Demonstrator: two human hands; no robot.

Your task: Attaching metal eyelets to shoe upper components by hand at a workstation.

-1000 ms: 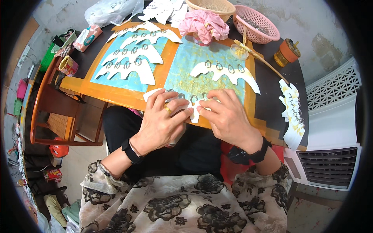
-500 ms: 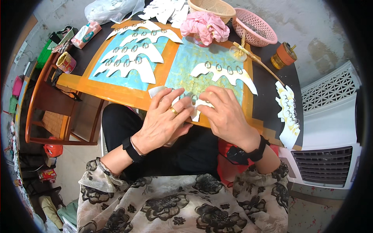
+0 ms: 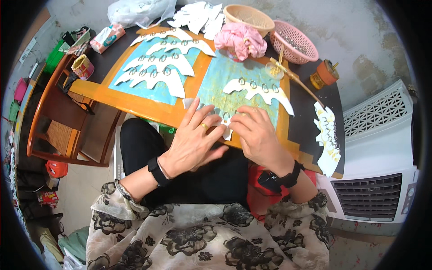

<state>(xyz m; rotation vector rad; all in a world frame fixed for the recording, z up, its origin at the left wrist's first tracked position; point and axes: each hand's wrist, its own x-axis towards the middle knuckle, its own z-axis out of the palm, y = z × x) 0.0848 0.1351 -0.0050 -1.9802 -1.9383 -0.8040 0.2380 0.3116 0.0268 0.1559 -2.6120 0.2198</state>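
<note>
At the table's near edge lies a toothed white piece (image 3: pixel 228 134), mostly hidden beneath my hands. A small oval metal ring (image 3: pixel 226 118) stands out on it between my fingertips. My left hand (image 3: pixel 194 137) rests over its left part, fingers spread and thumb apart. Closed to a pinch, the fingertips of my right hand (image 3: pixel 257 135) touch the piece just right of the ring; what they hold is hidden. Beyond them a similar white piece (image 3: pixel 258 92) carries a row of rings. Several more ringed white pieces (image 3: pixel 157 81) lie at the left.
Blue sheets (image 3: pixel 211 81) cover the orange board. At the back are a pink cloth bundle (image 3: pixel 240 41), a beige basket (image 3: pixel 249 15) and a pink basket (image 3: pixel 294 47) of small metal parts. A brush (image 3: pixel 297 81), an orange-topped jar (image 3: pixel 325 74) and stacked ringed pieces (image 3: pixel 327 139) are at right.
The view has shifted slightly. My left thumb and fingers have spread further apart. My right fingertips stay close to the ring on the near piece.
</note>
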